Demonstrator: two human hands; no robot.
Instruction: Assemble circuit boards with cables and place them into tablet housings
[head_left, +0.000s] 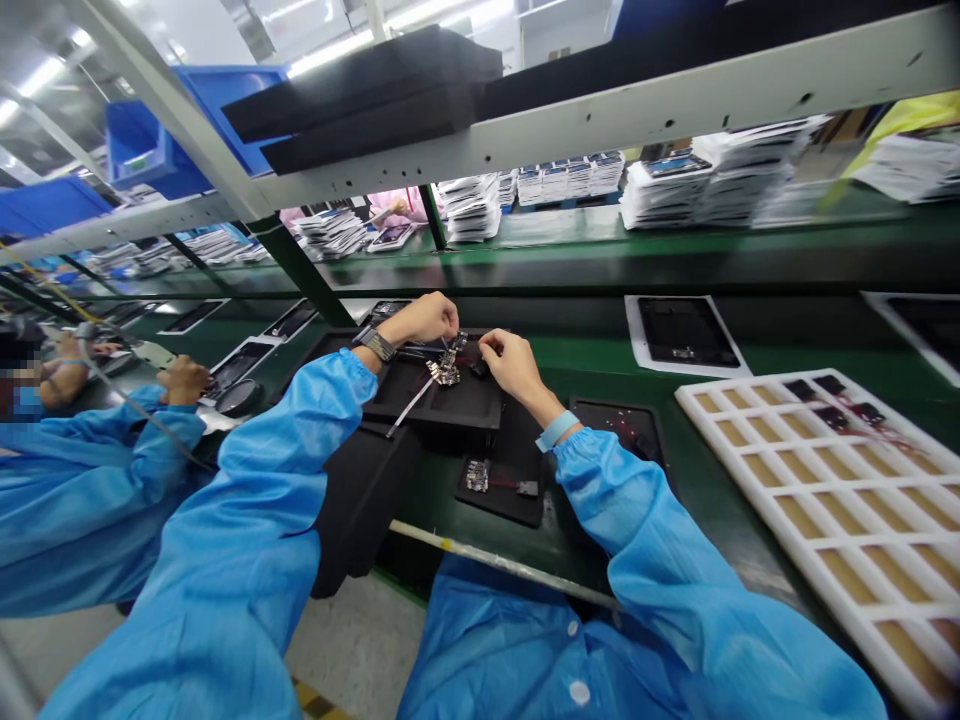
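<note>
My left hand (426, 318) and my right hand (508, 362) meet over a black tray (465, 405) on the green bench. Both are curled in a pinch. The left fingers grip a small circuit board part with wires (448, 370) from above; a thin white strip hangs down from it toward the lower left. The right fingers pinch a small dark piece (480, 366) joined to that part. A second small circuit board with a red wire (480, 476) lies on a black mat nearer to me. Blue sleeves cover both arms, with a watch on the left wrist.
A white compartment tray (840, 500) with a few dark parts at its far end lies at right. A dark panel on white backing (682, 335) rests behind it. Stacks of packaged items (664, 190) fill the shelf. A co-worker's hand (184, 380) works at left.
</note>
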